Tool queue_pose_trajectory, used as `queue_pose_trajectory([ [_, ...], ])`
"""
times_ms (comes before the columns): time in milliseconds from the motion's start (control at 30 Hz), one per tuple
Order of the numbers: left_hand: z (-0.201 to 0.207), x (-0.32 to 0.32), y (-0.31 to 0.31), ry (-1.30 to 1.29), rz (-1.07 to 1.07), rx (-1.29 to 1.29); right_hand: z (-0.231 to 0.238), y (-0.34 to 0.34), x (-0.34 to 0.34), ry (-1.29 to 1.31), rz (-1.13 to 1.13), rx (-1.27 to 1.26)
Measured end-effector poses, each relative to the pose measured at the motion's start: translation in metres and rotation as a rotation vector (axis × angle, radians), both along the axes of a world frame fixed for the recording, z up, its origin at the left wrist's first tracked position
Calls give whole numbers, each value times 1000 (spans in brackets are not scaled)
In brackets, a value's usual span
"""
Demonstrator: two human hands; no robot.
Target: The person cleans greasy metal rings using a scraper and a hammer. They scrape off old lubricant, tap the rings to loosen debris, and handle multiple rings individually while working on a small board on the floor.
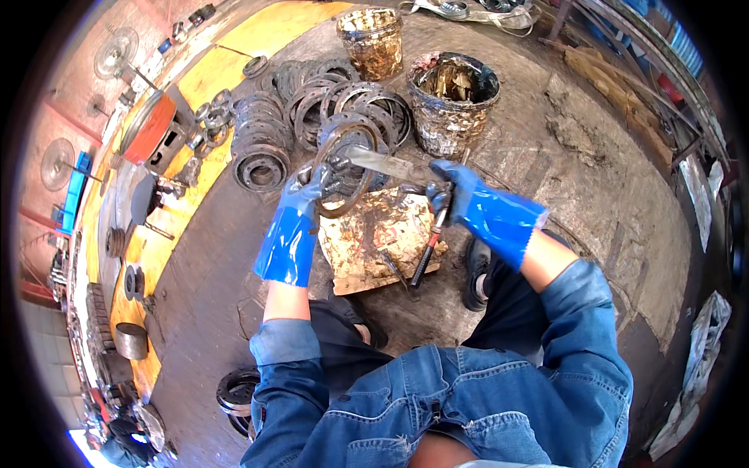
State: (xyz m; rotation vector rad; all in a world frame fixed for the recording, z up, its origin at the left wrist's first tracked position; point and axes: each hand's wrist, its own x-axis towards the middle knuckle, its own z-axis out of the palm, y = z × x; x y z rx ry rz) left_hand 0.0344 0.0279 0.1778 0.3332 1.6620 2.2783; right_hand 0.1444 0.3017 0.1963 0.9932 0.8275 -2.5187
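Observation:
My left hand (314,184), in a blue rubber glove with a dirty palm, grips a greasy metal ring (334,210) raised above a stained board. My gloved right hand (456,189) is closed around the handle end of a flat-bladed scraper (384,164). Its wide metal blade points left and overlaps the ring's opening; whether it touches the ring I cannot tell. A tool with a red and black handle (426,261) slants down beside my right hand, its upper part partly hidden by the glove. The stained yellowish board (355,261) lies on the floor between my feet.
Stacks of dark metal rings (261,168) stand beyond my left hand. Two grease-coated buckets (449,129) (370,47) are behind them. A thin dark tool (396,269) lies on the board. More rings (236,390) sit near my left elbow. A fan (117,53) stands far left.

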Motion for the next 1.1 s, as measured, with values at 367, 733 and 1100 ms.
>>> queue_pose_trajectory([
  [367, -2, 31, -14, 3, -220, -675, 7, -14, 4, 154, -22, -69],
  [733, 64, -49, 27, 426, -79, -1070, -21, -15, 10, 240, 84, 168],
  [1100, 99, 15, 105, 494, -408, -1664, 10, 11, 36, 373, 580, 1068],
])
